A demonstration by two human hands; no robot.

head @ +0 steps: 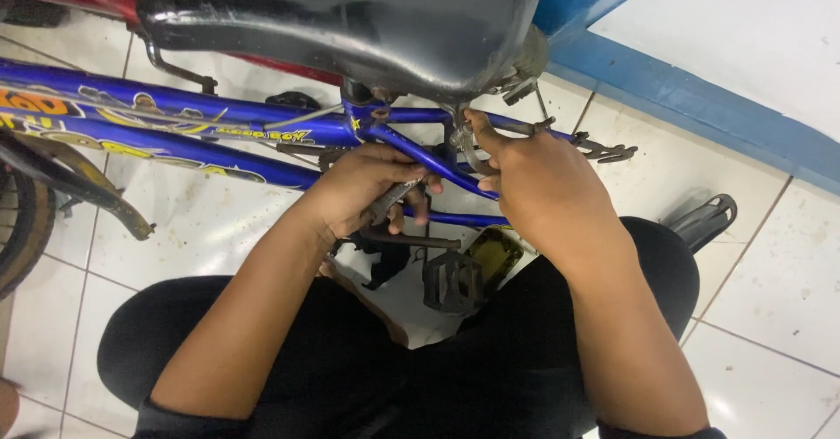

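Blue bicycle frame (262,128) stands on white floor tiles (770,264), black saddle (350,19) above it. Left hand (363,190) is closed around a grey metal tool (389,201), just beside the seat stay. Right hand (538,181) has its fingers pinched on the rear brake caliper (464,142) under the saddle. Black pedal (451,280) sits below, between the knees.

White glossy tiled floor (192,229), with thin grey grout lines running diagonally, is carrying everything here. A blue painted border (700,107) is edging it at upper right. A black ribbed part (704,220) is lying directly on the tiles at right. A bicycle tyre (22,229) is resting at the left edge.
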